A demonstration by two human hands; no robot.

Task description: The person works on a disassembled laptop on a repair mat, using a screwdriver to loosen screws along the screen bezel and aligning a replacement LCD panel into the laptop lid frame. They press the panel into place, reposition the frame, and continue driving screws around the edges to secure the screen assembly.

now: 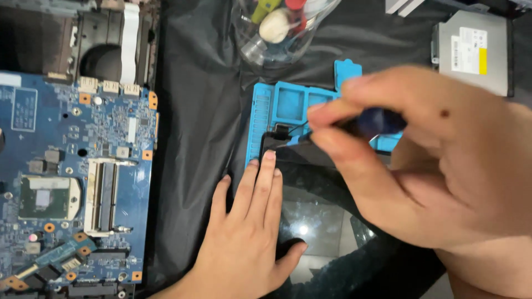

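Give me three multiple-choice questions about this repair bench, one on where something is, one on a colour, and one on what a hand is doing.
1. Where does the blue circuit board lie?
A. Left of the hands
B. Right of the hands
C. Under the silver drive

2. What colour is the plastic tray past the fingertips?
A. Red
B. Light blue
C. White

3. What is the right hand doing?
A. Lying flat and empty
B. Pinching a dark blue-handled tool
C. Lifting the clear bag

Answers:
1 A, the board fills the left edge.
2 B, the tray is plainly light blue.
3 B, thumb and fingers close on the tool, while the left hand presses flat on the black device.
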